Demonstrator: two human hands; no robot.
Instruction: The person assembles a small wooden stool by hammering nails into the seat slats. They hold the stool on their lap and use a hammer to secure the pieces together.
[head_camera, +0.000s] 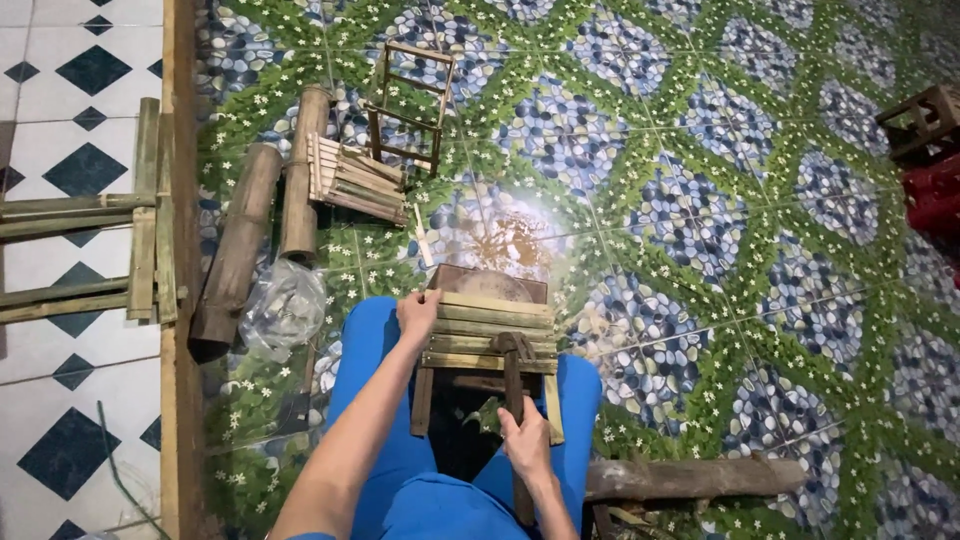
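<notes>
A small bamboo stool (492, 325) with a slatted top rests between my knees on a round wooden block (490, 283). My left hand (417, 312) grips the stool's left edge at the slats. My right hand (524, 440) is closed around the wooden handle of a hammer (513, 372), whose head lies on the slats near the stool's middle. My legs wear blue trousers (368, 350).
Two thick bamboo logs (240, 245) and a bundle of bamboo slats (355, 180) lie to the left, with a clear plastic bag (285, 310) and a small bamboo frame (408, 100). A larger bamboo frame (140, 215) lies at far left. A wooden log (695, 478) lies at lower right.
</notes>
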